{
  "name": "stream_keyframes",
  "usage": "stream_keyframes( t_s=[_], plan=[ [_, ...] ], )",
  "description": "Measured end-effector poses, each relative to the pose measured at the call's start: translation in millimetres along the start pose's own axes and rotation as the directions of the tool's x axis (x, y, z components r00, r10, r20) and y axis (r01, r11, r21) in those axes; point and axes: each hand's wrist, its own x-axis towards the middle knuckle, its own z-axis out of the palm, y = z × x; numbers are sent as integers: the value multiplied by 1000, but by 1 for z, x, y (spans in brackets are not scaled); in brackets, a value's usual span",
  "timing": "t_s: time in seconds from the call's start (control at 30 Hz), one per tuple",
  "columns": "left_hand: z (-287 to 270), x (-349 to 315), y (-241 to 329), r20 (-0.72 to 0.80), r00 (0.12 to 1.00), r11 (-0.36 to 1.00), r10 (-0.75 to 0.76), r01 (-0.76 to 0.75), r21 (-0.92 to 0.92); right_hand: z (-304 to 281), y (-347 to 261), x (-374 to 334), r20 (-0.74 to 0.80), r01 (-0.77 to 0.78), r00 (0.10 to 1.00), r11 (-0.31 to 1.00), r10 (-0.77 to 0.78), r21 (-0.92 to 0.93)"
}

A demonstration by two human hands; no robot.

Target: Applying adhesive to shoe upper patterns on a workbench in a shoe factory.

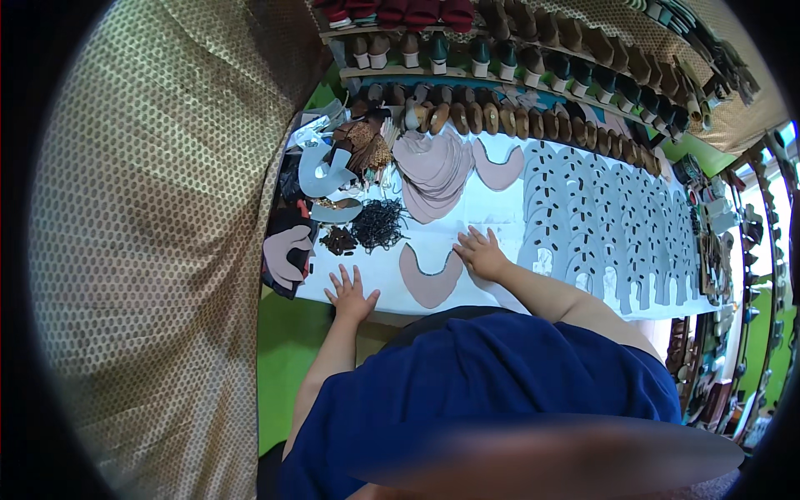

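Both of my hands rest on the white-covered table (pixel 487 215) near its front edge. My left hand (pixel 351 298) lies flat with its fingers spread, left of a pinkish U-shaped shoe upper piece (pixel 430 287). My right hand (pixel 483 254) is also open, its fingertips beside the upper right arm of that piece; whether they touch it I cannot tell. Neither hand holds anything. Beyond them lie a fanned stack of similar pinkish pieces (pixel 433 171) and a single U-shaped piece (pixel 498 173). A tangle of thin black strips (pixel 380 225) sits beside a small heap of dark brown bits (pixel 339 241).
Overlapping rows of grey upper pieces (pixel 583 212) with small dark bits on them cover the table's right side. Grey cutouts (pixel 323 173) and pinkish pieces (pixel 286 258) crowd the left end. Shelves of shoes (pixel 533 75) stand behind; a patterned curtain (pixel 175 250) hangs left.
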Motion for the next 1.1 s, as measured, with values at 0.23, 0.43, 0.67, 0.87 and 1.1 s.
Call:
stream_keyframes(
  t_s=[0.23,0.43,0.67,0.87,1.1],
  plan=[
    [-16,7,-4,148,989,999,23,-16,-48,5,-35,2,25,462,878,859,-478,219],
    [-21,14,-6,230,971,998,60,-54,-30,29,-64,5,-21,537,835,806,-550,250],
    [-16,21,-14,293,951,994,102,-108,4,33,-70,-1,-67,663,749,740,-660,113],
    [-23,31,-11,367,926,996,91,-75,-57,-2,-60,16,-118,295,955,889,-271,351],
    [-19,42,-12,378,923,997,69,-56,-45,-118,-22,61,-382,38,922,966,64,254]
  ],
)
